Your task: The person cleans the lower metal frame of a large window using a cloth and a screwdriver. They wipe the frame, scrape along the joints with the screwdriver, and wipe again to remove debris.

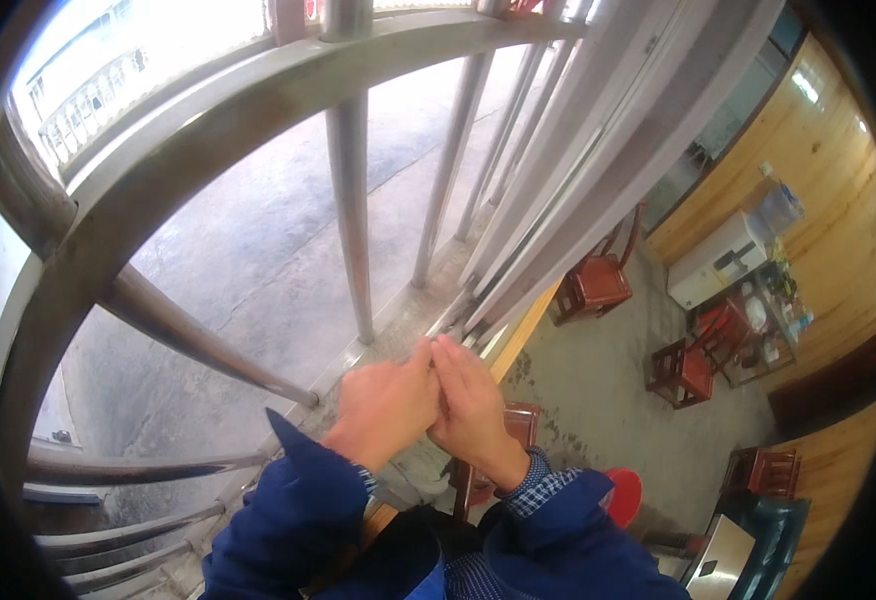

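Note:
My left hand (389, 405) and my right hand (474, 409) are pressed together, fingertips meeting over the window sill (400, 319). Whatever may be pinched between the fingers is hidden. Just past the fingertips are the lower ends of the window's pale metal frame (550, 232) and its track (454, 321). Upright stainless steel bars (349, 217) of a window guard stand to the left, joined by a curved-looking crossbar (205, 135). A wooden trim strip (522, 334) runs along the indoor side of the sill.
Indoors to the right are red-brown wooden chairs (595, 285), a white water dispenser (719, 259) and a cluttered side table (779, 341). A red wooden seat (522, 424) is close below my right hand. A red bucket (625, 496) stands on the floor beside my right sleeve.

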A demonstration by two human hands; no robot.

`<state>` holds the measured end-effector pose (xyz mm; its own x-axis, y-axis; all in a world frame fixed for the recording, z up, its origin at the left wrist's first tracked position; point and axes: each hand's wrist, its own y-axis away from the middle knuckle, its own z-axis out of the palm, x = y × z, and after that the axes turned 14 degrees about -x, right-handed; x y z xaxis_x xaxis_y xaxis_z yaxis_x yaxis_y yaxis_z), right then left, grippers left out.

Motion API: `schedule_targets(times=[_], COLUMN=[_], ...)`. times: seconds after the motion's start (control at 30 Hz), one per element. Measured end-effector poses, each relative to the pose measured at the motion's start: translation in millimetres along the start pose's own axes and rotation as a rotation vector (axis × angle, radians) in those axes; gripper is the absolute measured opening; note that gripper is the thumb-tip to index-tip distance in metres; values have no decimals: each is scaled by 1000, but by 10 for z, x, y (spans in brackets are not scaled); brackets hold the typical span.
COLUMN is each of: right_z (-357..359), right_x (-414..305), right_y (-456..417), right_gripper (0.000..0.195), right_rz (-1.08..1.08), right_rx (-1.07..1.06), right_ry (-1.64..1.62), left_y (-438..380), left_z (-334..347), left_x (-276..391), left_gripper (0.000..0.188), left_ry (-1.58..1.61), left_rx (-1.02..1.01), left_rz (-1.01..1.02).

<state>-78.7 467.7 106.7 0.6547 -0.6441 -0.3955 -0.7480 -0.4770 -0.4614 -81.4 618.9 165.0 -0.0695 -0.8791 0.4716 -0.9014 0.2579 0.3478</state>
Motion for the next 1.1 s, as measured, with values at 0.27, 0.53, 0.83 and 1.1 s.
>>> schedule_targets(times=[0.27,0.53,0.83,1.1], right_z=[62,125,15,-149], right_x=[-693,-1135,-662,-274], right_y=[315,487,408,202], right_gripper=[57,57,47,45], right_rz=[-143,-290,-117,-85], right_rx=[-156,-269,-210,-76], right_ry=[-139,-362,-631,-340], left_y=[1046,1842,1428,583], left_z=[134,218,52,-83], left_x=[-326,-486,-133,-153], left_gripper=[44,45,41,41], left_ry=[-8,36,172,341], left_rx=[85,146,105,65], left_rz=[-89,-195,-158,48])
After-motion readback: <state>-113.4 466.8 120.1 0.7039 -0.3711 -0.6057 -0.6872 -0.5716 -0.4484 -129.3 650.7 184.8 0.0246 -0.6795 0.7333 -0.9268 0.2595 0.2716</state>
